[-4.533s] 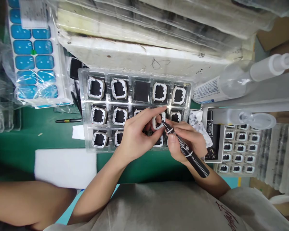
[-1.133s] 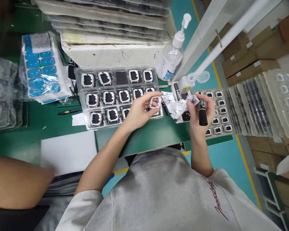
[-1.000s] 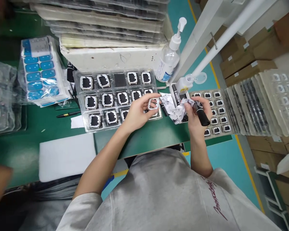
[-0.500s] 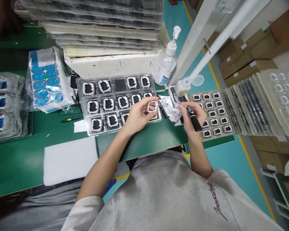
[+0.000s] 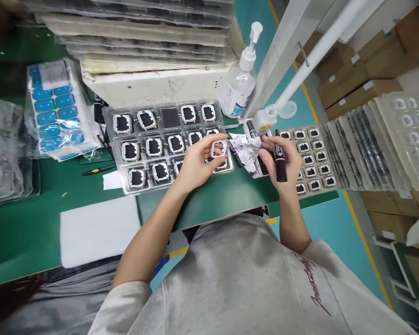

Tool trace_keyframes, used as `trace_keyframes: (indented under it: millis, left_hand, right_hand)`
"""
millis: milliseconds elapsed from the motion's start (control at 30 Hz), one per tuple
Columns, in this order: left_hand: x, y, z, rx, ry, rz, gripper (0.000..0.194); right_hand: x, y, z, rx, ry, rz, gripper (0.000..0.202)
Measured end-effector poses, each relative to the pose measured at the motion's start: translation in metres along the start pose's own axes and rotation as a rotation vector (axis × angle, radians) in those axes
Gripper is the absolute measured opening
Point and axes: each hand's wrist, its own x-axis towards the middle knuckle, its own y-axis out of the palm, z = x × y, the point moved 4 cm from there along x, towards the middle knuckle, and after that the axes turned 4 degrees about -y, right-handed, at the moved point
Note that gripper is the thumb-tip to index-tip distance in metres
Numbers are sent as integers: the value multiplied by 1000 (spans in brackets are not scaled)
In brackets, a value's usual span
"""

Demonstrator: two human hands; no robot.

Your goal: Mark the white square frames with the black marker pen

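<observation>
Between the thumb and fingers of my left hand [image 5: 199,162] is a small silver watch-case frame [image 5: 218,149], held over the right end of a clear plastic tray [image 5: 148,188]. More such frames with black inserts sit in that tray's pockets, and one pocket in the back row shows only a dark square. My right hand [image 5: 287,160] is closed round a black marker pen [image 5: 280,163], its thick end pointing down toward me. Beside its fingertips lies a crumpled, black-stained white cloth or tissue [image 5: 247,151], apart from the hand.
Behind the tray, plastic trays are stacked on a white box [image 5: 153,86]. A pump bottle [image 5: 239,88] and a small white bottle [image 5: 265,120] stand by a post. A second frame tray [image 5: 309,149] lies right. Left are a blue-celled pack [image 5: 56,111] and white foam sheet [image 5: 97,232].
My right hand has drawn slightly away from the crumpled cloth, and the marker has turned more upright in it. My left hand still holds the frame. The view has shifted a little.
</observation>
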Motion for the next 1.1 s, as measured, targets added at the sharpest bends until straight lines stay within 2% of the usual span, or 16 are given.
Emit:
trace_keyframes:
  millis: [100,200,267,400,533,633,733,833,900,1000,1100]
  left_hand:
    - [0,0,-1,5,9,4,47]
    - [-1,1,-1,8,12,7,47]
    - [-1,2,0,7,4,7,47]
    - [0,2,3,11,-7,-1,47]
    - [1,2,5,13,-8,-3,48]
    - [1,2,5,19,-16,-3,49]
    - [1,2,5,25,-20,-6,49]
    - [1,0,5,14,-19,-19,50]
    - [2,-1,4,0,-14,-24,50]
    - [1,-2,2,-15,-13,-27,51]
    - [1,-2,2,-27,-14,-27,51]
  right_hand:
    - [-10,-11,-4,46,7,-47,26]
    - [-21,-18,-7,-49,-19,-82,22]
    - [-28,-16,-6,-201,-83,-23,20]
    - [-43,0,-6,-563,-206,215,24]
    - [-51,8,-9,-751,-212,284,32]
    - [-52,10,-11,-691,-235,312,39]
    - [-48,6,-11,-569,-254,283,35]
    - [-43,-2,-6,-497,-255,166,25]
    - [-38,-12,-1,-386,-225,19,20]
    - [-30,-26,2,-132,-123,-163,25]
    - [-24,-30,-1,47,-44,-151,31]
